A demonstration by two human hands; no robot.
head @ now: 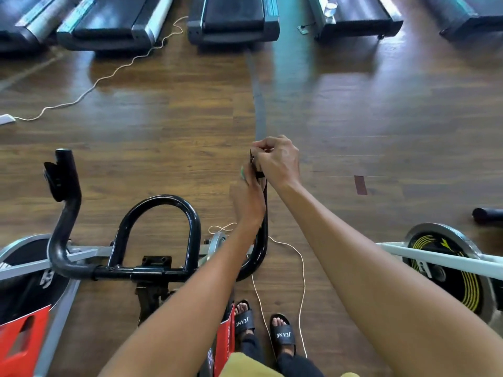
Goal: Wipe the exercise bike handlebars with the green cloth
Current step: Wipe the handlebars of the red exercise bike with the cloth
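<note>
Both forearms fill the near field, reaching forward over the wooden floor [163, 137], which we note carries a row of treadmills [234, 23] along the far edge and loose cord [300, 268] near our feet. Next in size are the exercise bike handlebars [160, 235]: a black tube frame with a central loop, a left horn standing free and a right horn rising under our hands. Our right hand [279, 161] is clenched around the tip of that right horn, fingers curled over the top. Our left hand [249, 202] lies against the same horn just below, palm to the tube; only a sliver of the green cloth [242, 172] shows at its fingertips, so we judge the cloth is pinched there against the bar, though the fold itself is hidden. The step in hand appears to be wiping the right horn. To do it well we recommend wrapping the cloth fully round the tube, steadying the tip with the right hand, drawing down through the bend in one firm pass, then covering the loop and left horn.
</note>
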